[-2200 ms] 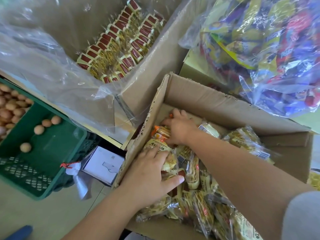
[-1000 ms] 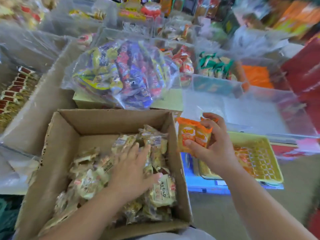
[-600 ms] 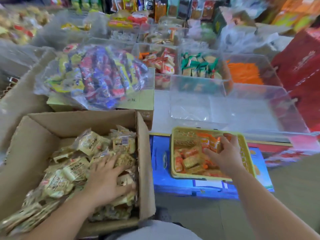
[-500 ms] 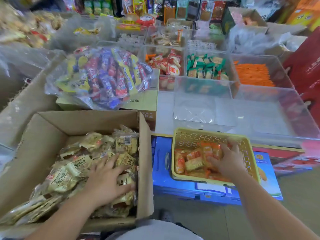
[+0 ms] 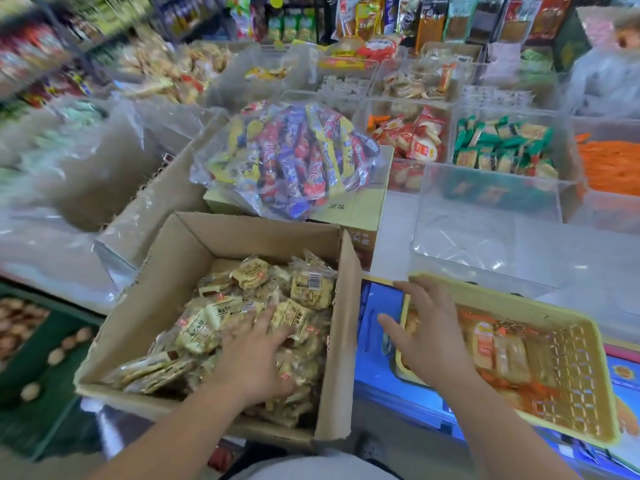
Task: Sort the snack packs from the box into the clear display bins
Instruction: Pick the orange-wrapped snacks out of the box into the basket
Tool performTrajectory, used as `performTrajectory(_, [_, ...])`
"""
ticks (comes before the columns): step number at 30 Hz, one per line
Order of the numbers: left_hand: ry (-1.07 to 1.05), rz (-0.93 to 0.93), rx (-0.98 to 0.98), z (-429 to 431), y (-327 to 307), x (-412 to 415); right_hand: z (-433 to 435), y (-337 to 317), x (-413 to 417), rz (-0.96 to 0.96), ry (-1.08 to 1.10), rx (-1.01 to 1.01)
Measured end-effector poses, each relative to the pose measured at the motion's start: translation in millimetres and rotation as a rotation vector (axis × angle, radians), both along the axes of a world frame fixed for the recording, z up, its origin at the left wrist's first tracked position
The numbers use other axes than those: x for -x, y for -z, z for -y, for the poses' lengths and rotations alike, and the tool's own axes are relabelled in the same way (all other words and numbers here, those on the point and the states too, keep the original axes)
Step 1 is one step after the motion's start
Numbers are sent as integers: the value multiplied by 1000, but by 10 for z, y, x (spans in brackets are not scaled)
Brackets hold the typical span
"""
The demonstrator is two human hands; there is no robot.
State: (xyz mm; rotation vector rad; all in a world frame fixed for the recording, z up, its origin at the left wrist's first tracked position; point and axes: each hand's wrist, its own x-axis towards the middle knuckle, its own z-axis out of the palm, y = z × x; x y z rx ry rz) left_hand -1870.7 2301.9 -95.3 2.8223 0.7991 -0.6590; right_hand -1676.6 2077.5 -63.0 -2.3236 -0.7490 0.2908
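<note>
Lower centre: left hand (image 5: 254, 358) grip open, fingers flat on snack packs (image 5: 214, 327) piled in cardboard box (image 5: 180, 271). Right of it, right hand (image 5: 429, 341) empty, fingers spread over yellow basket (image 5: 502, 297) rim; few orange packs (image 5: 485, 344) inside. Box mostly full, clear bin (image 5: 485, 216) right of centre looks empty, so sorting barely started.

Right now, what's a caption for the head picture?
Left hand on packs in box, right hand open over basket.
</note>
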Motion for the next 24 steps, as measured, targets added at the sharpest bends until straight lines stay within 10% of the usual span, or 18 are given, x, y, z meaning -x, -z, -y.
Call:
performTrajectory(7, [-7, 44, -61, -696, 73, 55, -603, -134, 646, -127, -206, -103])
performTrajectory(24, [-24, 273, 129, -2016, 34, 454, -1666, 472, 1279, -738, 453, 174])
